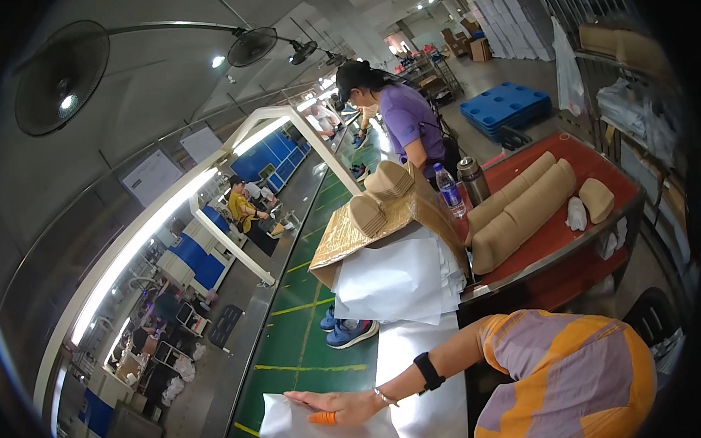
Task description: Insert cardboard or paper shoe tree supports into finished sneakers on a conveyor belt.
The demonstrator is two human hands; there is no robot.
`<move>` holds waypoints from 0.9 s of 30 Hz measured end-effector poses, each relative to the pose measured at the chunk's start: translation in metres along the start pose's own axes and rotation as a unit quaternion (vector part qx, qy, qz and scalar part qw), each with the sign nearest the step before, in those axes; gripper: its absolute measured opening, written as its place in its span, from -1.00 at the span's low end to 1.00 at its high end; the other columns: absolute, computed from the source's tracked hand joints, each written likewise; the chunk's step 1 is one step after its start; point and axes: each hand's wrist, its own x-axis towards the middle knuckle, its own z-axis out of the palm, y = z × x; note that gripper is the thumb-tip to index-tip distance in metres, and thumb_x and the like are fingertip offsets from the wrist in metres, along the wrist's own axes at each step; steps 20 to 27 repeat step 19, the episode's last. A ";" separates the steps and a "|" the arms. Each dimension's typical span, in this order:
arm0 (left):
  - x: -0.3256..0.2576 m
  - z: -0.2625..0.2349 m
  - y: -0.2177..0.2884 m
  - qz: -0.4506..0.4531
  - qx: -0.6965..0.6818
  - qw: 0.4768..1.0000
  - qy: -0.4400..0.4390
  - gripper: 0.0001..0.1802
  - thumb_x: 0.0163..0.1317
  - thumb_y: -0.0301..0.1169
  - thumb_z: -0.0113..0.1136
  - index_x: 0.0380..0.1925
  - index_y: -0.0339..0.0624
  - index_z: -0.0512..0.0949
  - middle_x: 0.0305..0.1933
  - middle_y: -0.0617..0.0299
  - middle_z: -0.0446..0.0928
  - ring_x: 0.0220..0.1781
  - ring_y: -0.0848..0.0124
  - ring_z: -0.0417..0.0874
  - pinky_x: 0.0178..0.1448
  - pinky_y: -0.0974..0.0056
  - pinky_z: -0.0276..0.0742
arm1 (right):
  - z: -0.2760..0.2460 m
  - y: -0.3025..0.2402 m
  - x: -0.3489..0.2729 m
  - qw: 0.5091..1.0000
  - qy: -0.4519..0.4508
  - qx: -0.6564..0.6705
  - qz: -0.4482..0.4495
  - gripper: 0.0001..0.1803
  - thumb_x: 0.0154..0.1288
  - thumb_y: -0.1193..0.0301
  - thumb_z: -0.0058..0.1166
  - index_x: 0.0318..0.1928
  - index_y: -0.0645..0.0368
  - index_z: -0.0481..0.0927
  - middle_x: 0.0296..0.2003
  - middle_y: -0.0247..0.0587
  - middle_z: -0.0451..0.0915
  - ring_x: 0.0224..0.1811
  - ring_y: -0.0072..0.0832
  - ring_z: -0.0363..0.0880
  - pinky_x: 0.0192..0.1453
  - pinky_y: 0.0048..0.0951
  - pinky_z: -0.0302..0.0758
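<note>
A worker's left hand (338,407) lies flat and released, palm down, on a white paper sheet (290,431) at the edge of a green conveyor belt (293,337). The fingers are spread toward the belt, and one of them wears an orange finger cot (323,418). The arm, with a black wristband (428,371) and a thin bracelet, reaches out from a shoulder in an orange-and-lilac striped shirt (572,373). The right hand is out of the picture, so its state cannot be told.

The step in hand appears to be pressing or smoothing a single sheet on the belt. The hand is not gripping it. Lifting or folding the sheet from here would call for the fingers to curl under its near edge without creasing the thin paper.

Just beyond the arm, a stack of white sheets (395,283) spills from under a brown cardboard box (343,238). The box is topped with piles of tan moulded-pulp pieces (388,181). A pair of blue shoes (351,332) sits on the belt beside the stack. To the right, a red bench (588,160) carries long rows of the same tan pieces (520,205), with a water bottle (448,191) and a steel flask (473,180) at its far corner. Farther along the line, a co-worker in a purple shirt (409,120) bends over the belt.
</note>
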 end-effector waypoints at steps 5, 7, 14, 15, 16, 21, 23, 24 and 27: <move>-0.016 -0.001 0.007 0.040 -0.012 0.997 -0.068 -0.42 0.16 -0.42 0.16 0.17 -0.36 0.26 0.06 -0.03 0.44 0.06 0.17 0.50 0.15 0.07 0.41 | -0.040 -0.005 0.003 0.989 -0.061 -0.132 -0.038 -0.10 0.13 0.28 0.25 0.32 0.27 -0.04 0.19 0.06 0.15 0.35 -0.19 0.09 0.37 -0.30 0.10; -0.026 0.002 0.006 0.048 -0.020 0.994 -0.094 -0.43 0.15 -0.43 0.17 0.16 -0.36 0.26 0.06 -0.02 0.44 0.06 0.18 0.50 0.16 0.07 0.41 | -0.060 -0.002 0.014 0.979 -0.120 -0.161 -0.037 -0.07 -0.08 0.26 0.39 0.22 0.26 0.08 0.00 0.02 0.24 0.15 -0.10 0.29 0.19 -0.22 0.27; -0.030 0.031 0.114 -0.168 -0.138 0.882 -0.417 -0.28 0.08 -0.27 0.30 0.17 -0.34 0.22 0.06 -0.10 0.47 0.15 0.09 0.46 0.24 0.13 0.33 | -0.072 0.010 0.025 0.937 0.197 -0.246 -0.149 -0.14 -0.18 0.32 0.44 0.12 0.14 0.18 -0.08 0.02 0.33 -0.05 -0.03 0.42 0.01 -0.16 0.41; -0.035 0.055 0.110 -0.200 -0.353 0.857 -0.317 -0.29 0.11 -0.29 0.26 0.19 -0.37 0.20 0.13 -0.07 0.42 0.19 0.11 0.42 0.28 0.14 0.30 | -0.065 -0.002 0.016 0.952 0.227 -0.186 -0.085 -0.10 -0.15 0.30 0.44 0.17 0.16 0.16 -0.01 0.06 0.35 0.02 -0.03 0.42 0.09 -0.16 0.39; -0.040 0.067 0.107 -0.223 -0.546 0.783 -0.196 -0.31 0.15 -0.30 0.22 0.21 -0.39 0.19 0.20 -0.04 0.37 0.24 0.14 0.38 0.33 0.16 0.27 | -0.056 0.001 0.011 0.954 0.222 -0.184 -0.081 -0.10 -0.15 0.30 0.44 0.17 0.16 0.16 -0.01 0.06 0.35 0.02 -0.03 0.42 0.09 -0.16 0.39; 0.004 0.069 0.077 -0.137 -0.933 0.294 0.158 -0.30 0.32 -0.04 -0.03 0.36 0.02 0.03 0.43 0.17 0.06 0.44 0.19 0.07 0.47 0.07 0.01 | -0.037 0.021 -0.022 0.950 0.287 -0.078 -0.093 -0.21 0.03 0.26 0.35 0.21 -0.04 0.14 0.27 -0.07 0.20 0.24 -0.01 0.31 0.29 -0.25 0.24; 0.004 0.069 0.077 -0.137 -0.933 0.294 0.158 -0.30 0.32 -0.04 -0.03 0.36 0.02 0.03 0.43 0.17 0.06 0.44 0.19 0.07 0.47 0.07 0.01 | -0.037 0.021 -0.022 0.950 0.287 -0.078 -0.093 -0.21 0.03 0.26 0.35 0.21 -0.04 0.14 0.27 -0.07 0.20 0.24 -0.01 0.31 0.29 -0.25 0.24; 0.004 0.069 0.077 -0.137 -0.933 0.294 0.158 -0.30 0.32 -0.04 -0.03 0.36 0.02 0.03 0.43 0.17 0.06 0.44 0.19 0.07 0.47 0.07 0.01 | -0.037 0.021 -0.022 0.950 0.287 -0.078 -0.093 -0.21 0.03 0.26 0.35 0.21 -0.04 0.14 0.27 -0.07 0.20 0.24 -0.01 0.31 0.29 -0.25 0.24; 0.004 0.069 0.077 -0.137 -0.933 0.294 0.158 -0.30 0.32 -0.04 -0.03 0.36 0.02 0.03 0.43 0.17 0.06 0.44 0.19 0.07 0.47 0.07 0.01 | -0.037 0.021 -0.022 0.950 0.287 -0.078 -0.093 -0.21 0.03 0.26 0.35 0.21 -0.04 0.14 0.27 -0.07 0.20 0.24 -0.01 0.31 0.29 -0.25 0.24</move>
